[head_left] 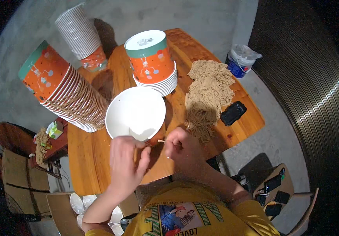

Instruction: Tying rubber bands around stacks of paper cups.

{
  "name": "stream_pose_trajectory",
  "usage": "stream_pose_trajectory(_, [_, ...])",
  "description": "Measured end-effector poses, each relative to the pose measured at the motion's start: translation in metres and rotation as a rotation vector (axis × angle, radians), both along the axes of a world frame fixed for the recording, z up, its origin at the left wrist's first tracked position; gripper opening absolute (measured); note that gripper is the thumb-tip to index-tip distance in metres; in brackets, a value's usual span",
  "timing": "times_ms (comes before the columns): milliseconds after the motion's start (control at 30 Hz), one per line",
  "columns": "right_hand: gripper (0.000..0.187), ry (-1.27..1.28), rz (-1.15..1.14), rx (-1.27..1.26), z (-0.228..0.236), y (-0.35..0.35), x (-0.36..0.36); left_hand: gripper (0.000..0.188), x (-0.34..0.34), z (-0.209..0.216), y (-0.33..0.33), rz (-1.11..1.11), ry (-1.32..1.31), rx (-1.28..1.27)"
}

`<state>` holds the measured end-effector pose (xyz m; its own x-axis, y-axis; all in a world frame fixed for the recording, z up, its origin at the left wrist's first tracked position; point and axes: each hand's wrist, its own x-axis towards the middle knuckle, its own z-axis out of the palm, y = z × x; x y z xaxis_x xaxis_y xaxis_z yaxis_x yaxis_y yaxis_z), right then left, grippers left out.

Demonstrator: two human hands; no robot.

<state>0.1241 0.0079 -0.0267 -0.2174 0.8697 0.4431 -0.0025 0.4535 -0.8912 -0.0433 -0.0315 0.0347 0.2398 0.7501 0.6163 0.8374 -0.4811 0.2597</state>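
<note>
A white paper bucket (138,112) lies tilted in front of me, its open mouth toward me and its inside bare white. At its near rim is my left hand (127,159), fingers bent, the thumb standing apart from them, with nothing visible in between. My right hand (181,147) is closed in a pinch just right of the rim. A short end of tan cord (161,141) sticks out from its fingertips toward the left hand. Bundles of tan cord (206,96) lie on the table to the right, beyond my right hand.
Nested orange-and-green buckets stand upside down (151,63) behind and lean at left (53,78), the left ones strung with cord. A wrapped stack (79,33) stands farther back. A black tray (233,113) lies on the wooden table (240,131). A chair (291,185) bears phones; a cardboard box holds white buckets.
</note>
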Motion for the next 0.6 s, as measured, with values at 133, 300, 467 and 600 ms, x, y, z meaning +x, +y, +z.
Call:
stream_pose_trajectory(133, [0.014, -0.032, -0.112, -0.004, -0.008, 0.005, -0.007, 0.025, -0.002, -0.004, 0.013, 0.045, 0.001, -0.095])
stream_pose_trajectory(300, [0.016, -0.131, -0.201, 0.021, -0.013, 0.008, -0.012, 0.025, -0.001, -0.007, 0.015, 0.032, -0.053, -0.149])
stream_pose_trajectory(467, [0.015, -0.053, -0.204, 0.086, -0.015, 0.011, -0.015, 0.024, 0.000, -0.007, 0.016, 0.012, -0.069, -0.146])
stream_pose_trajectory(600, [0.015, -0.097, -0.233, 0.108, -0.010, 0.011, -0.017, 0.024, 0.001, -0.007, 0.017, 0.003, -0.079, -0.160])
